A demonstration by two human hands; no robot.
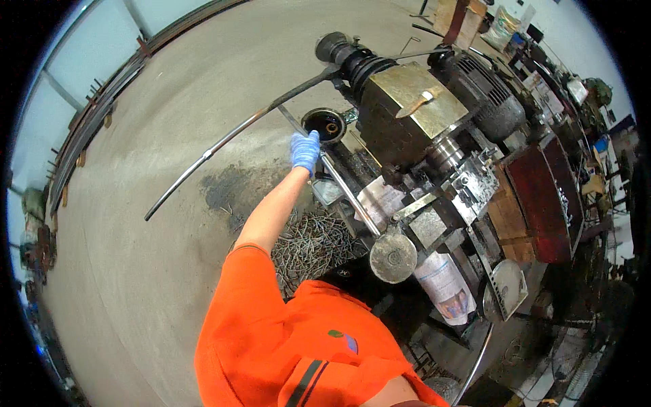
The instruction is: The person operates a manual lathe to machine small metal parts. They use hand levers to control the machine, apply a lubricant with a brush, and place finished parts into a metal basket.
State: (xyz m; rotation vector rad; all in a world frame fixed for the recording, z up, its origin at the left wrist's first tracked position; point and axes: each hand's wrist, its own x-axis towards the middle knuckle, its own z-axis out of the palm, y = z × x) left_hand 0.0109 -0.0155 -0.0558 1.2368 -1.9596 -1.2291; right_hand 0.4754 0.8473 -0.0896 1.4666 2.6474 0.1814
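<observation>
My left hand (305, 150), in a blue glove, reaches forward with the arm straight and is closed around a thin steel bar (349, 197) that runs along the front of a grimy metalworking machine (413, 108). Just beyond the hand stands a round dark can (324, 124) with an open top. A long curved steel rod (203, 157) stretches across the floor and enters the machine's black ribbed end (363, 64). An orange sleeve covers my shoulder. My right hand is out of sight.
A heap of short metal offcuts (312, 244) lies on the concrete floor beside a dark oil stain (230, 186). A round handwheel (393, 258) and an electric motor (485, 95) sit on the machine. Steel bars (95, 115) line the left wall. Cluttered benches (583, 102) stand at the right.
</observation>
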